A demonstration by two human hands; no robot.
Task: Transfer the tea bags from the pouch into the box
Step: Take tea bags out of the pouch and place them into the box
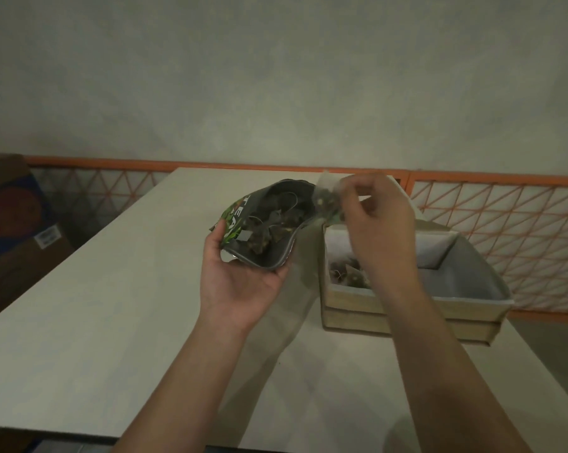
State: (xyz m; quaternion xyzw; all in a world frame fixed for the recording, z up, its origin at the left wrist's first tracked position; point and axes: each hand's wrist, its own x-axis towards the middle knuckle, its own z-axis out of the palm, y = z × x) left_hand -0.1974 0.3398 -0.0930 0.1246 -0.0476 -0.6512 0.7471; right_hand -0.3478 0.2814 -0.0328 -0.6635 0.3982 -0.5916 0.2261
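My left hand [240, 276] holds an open dark green tea pouch [269, 223] from below, above the white table; several pyramid tea bags with strings show inside its mouth. My right hand [374, 220] pinches one translucent tea bag [326, 199] just right of the pouch mouth, over the near-left corner of the box. The beige fabric box [439, 305] with a grey lining stands at the right of the table. A few tea bags [348, 273] lie in its left compartment, partly hidden by my right wrist.
The white table [112, 289] stretches to the left and toward me. An orange lattice railing [504, 230] runs behind the table and box. A cardboard carton [14, 230] stands on the floor at far left. A plain wall rises behind.
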